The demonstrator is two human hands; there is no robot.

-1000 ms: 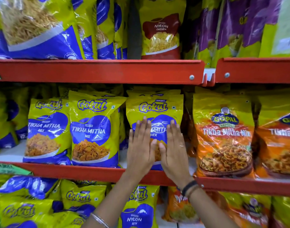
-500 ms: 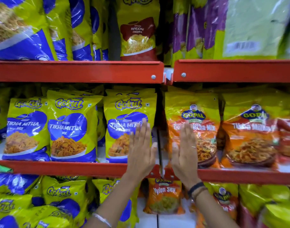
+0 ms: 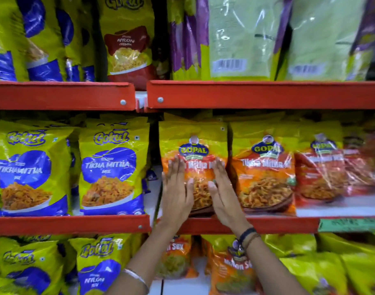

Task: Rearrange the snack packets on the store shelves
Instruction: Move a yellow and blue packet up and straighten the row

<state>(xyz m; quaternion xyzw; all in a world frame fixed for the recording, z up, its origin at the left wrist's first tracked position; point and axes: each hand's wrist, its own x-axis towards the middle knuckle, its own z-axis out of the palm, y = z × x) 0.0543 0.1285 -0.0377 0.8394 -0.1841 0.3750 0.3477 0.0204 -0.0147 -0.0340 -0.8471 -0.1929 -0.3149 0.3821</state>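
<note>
Now squaring Gopal pkt at mid shelf front edge; left hand & right hand flat, fingers spread, gripping nothing. Next: gentle push back.

Left hand, right hand flat, fingers extended, against orange Gopal packet on red shelf.
</note>
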